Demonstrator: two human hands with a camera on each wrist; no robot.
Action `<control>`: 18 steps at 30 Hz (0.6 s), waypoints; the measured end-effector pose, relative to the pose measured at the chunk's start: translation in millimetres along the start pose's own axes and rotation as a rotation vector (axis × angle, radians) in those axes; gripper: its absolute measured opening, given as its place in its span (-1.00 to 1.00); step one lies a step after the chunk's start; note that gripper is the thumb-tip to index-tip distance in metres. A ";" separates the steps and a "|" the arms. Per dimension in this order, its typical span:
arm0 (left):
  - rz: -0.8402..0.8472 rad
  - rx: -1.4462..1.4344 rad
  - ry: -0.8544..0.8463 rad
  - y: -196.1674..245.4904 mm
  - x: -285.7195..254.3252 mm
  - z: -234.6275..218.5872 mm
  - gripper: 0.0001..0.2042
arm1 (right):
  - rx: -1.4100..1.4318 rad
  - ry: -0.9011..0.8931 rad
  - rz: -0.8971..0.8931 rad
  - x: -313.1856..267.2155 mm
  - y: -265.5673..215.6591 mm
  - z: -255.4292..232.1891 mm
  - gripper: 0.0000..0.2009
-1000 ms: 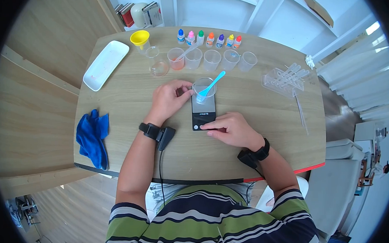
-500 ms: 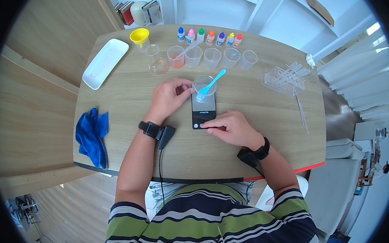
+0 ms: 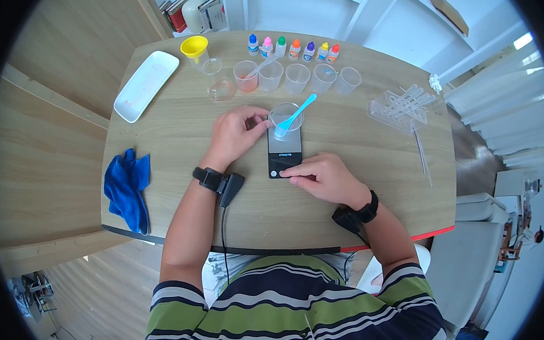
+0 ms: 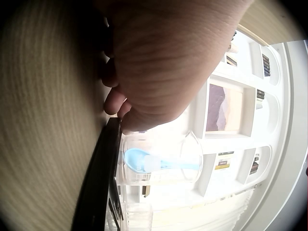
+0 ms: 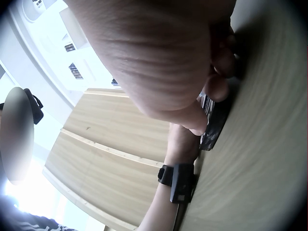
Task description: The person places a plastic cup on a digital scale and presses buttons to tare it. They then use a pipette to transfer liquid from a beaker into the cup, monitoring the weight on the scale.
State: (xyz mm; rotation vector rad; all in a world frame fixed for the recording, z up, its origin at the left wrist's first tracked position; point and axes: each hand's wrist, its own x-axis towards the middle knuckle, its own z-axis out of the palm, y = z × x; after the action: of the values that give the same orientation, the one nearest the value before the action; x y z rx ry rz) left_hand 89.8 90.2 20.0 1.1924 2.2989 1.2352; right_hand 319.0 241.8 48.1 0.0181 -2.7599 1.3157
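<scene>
A small black digital scale (image 3: 285, 146) lies at the middle of the table, carrying a clear plastic cup (image 3: 285, 112). A light-blue spoon (image 3: 296, 112) leans in the cup, its handle rising past the rim. My left hand (image 3: 238, 133) grips the scale's far left edge with thumb and fingers, close beside the cup; the thumb shows at the scale's corner in the left wrist view. At the scale's near end, my right hand (image 3: 328, 178) presses a straight index finger on the front panel by a round button. Its thumb sits at the near edge.
Behind the scale stand several clear cups (image 3: 297, 78), one holding pinkish liquid (image 3: 246, 82), and a row of small dropper bottles (image 3: 294, 49). A white tray (image 3: 147, 86), yellow funnel (image 3: 194, 47) and blue cloth (image 3: 127, 190) are leftward. At right, a clear box (image 3: 398, 117) holds plastic droppers.
The head view has shifted slightly, so the tabletop things sit a little higher in the frame. Both hands keep their places at the scale.
</scene>
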 end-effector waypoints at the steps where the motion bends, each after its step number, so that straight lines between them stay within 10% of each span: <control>1: 0.001 0.002 0.001 0.1 0.0 -0.2 -0.74 | -0.007 -0.002 -0.003 0.0 0.0 -0.1 -0.78; 18: 0.003 0.001 -0.001 -1.4 0.0 0.1 -0.74 | 0.144 0.031 0.040 -3.2 13.1 -1.3 -0.83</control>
State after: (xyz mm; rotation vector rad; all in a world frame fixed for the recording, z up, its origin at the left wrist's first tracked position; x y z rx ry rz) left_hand 89.1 89.8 18.8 1.1974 2.2984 1.2349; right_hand 321.7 251.0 38.5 -0.0477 -2.6484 1.5084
